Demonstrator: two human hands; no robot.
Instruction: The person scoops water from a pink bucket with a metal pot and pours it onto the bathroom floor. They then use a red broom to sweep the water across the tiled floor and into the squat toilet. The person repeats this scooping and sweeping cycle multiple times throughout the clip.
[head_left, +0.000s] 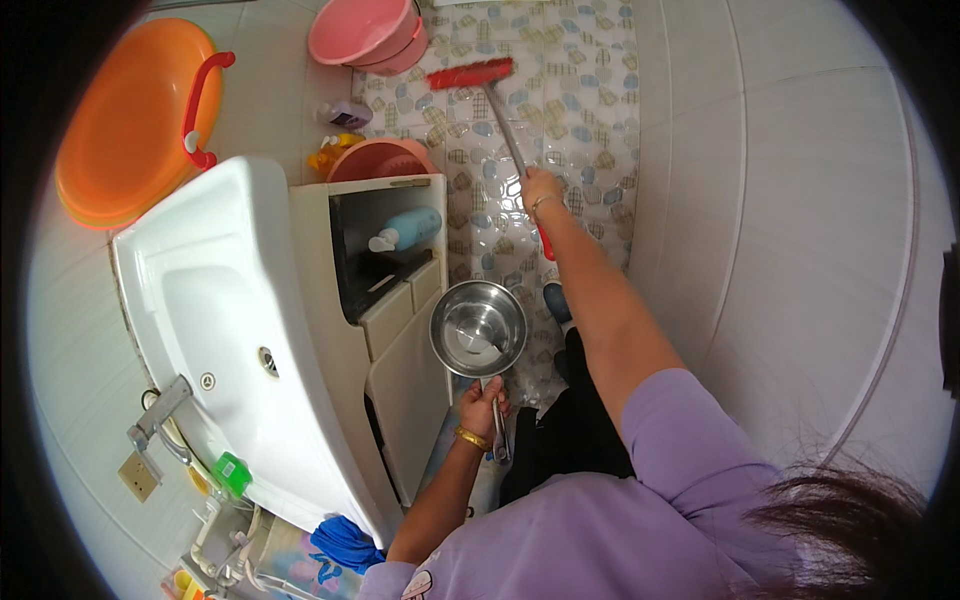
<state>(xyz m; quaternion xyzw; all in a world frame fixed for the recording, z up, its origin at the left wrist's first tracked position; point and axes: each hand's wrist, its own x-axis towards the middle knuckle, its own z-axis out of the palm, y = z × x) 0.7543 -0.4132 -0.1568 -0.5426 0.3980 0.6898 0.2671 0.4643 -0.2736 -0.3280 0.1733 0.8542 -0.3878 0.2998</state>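
My left hand (480, 411) grips the handle of a metal ladle-like water scoop (478, 328), which hangs over the floor beside the vanity cabinet. Clear water seems to lie in its bowl. Ahead of me, my right hand (541, 190) is closed around the grey shaft of a floor brush (504, 127). Its red bristle head (470, 73) rests on the wet patterned floor tiles (585, 150), and the red grip end sticks out below my wrist.
A white washbasin (217, 300) with a faucet (161, 412) stands at left above a cabinet (409, 375). A blue bottle (409, 230) lies in its open shelf. Pink basins (360, 34) sit at the far end. An orange basin (135, 120) leans on the left wall. A tiled wall (795, 225) bounds the right.
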